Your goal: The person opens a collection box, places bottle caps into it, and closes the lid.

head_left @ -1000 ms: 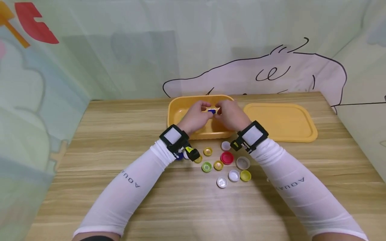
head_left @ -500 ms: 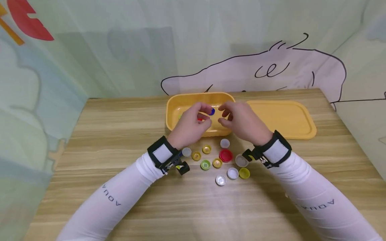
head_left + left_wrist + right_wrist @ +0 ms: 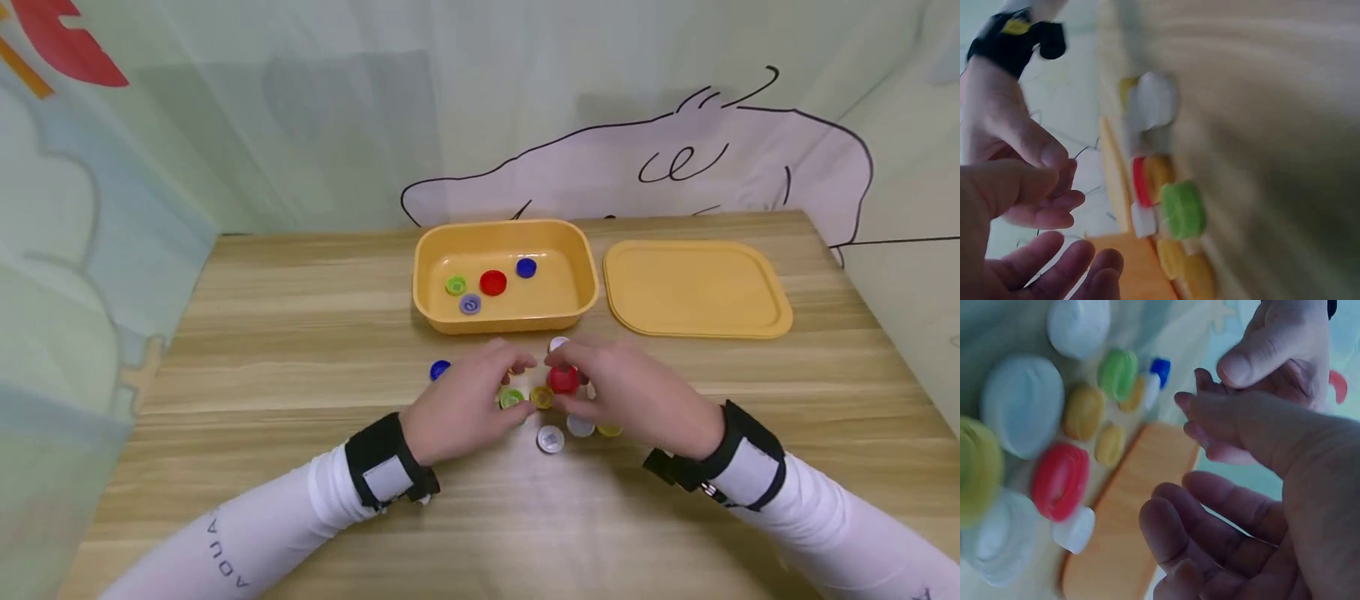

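Note:
Both hands hover over a scatter of plastic bottle caps on the table. My left hand (image 3: 461, 408), fingers loosely bent, is nearest to a green cap (image 3: 512, 399) and holds nothing. Across from it, my right hand (image 3: 641, 392) is over a red cap (image 3: 562, 380); its fingers are parted and hold nothing in the right wrist view. Between the hands lies a yellow cap (image 3: 542, 397). A white cap (image 3: 551, 439) sits nearer the front, and a blue cap (image 3: 439, 369) shows beyond the left hand. Other caps are partly hidden under the hands.
Behind the caps stands a yellow plastic box (image 3: 510, 323). It contains a green cap (image 3: 456, 286), a red cap (image 3: 492, 282), a blue cap (image 3: 527, 267) and a purple cap (image 3: 470, 304). Its flat yellow lid (image 3: 697, 292) lies to the right.
The hands came apart above the box, leaving the blue cap inside. Both then moved back towards me, down over the loose caps.

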Action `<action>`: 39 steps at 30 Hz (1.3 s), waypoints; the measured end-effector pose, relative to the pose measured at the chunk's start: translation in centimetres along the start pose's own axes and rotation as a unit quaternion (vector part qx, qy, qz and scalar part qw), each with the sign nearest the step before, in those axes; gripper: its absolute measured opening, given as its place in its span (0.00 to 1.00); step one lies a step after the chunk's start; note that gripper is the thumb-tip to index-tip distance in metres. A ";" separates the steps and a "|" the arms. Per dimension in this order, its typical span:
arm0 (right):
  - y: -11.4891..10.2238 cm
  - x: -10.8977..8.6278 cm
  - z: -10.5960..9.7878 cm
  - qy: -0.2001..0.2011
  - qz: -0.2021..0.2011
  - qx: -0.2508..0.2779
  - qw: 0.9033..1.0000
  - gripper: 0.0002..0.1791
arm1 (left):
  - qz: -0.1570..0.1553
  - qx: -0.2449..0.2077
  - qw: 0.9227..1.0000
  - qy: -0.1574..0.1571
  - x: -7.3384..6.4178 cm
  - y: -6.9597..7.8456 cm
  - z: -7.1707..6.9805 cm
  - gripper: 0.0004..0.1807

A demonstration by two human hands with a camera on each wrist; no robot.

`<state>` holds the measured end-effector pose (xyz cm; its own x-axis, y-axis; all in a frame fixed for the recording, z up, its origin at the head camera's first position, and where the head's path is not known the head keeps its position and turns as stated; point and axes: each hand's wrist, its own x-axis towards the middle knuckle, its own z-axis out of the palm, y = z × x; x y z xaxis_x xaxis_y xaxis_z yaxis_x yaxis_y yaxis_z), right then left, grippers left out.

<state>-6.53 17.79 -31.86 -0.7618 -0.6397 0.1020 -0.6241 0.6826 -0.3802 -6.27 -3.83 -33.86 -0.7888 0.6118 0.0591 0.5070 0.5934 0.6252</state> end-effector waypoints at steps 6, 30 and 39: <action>-0.3 -1.5 1.8 0.005 -0.071 -0.043 0.996 0.17 | 0.051 0.129 0.990 -0.008 -1.1 0.5 1.9 0.22; -0.6 -2.6 4.2 -0.025 -0.055 -0.072 0.996 0.19 | 0.038 0.193 0.980 -0.042 -1.3 0.5 4.5 0.16; -0.8 -2.8 4.0 0.001 -0.038 -0.003 0.999 0.14 | 0.000 0.062 0.998 -0.023 -1.4 0.9 3.6 0.12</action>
<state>-3.26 17.61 -35.54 -0.7122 -0.6894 0.1320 -0.6815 0.6340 -0.3655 -3.48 -2.28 -36.16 -0.7730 0.6341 0.0211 0.5489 0.6517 0.5235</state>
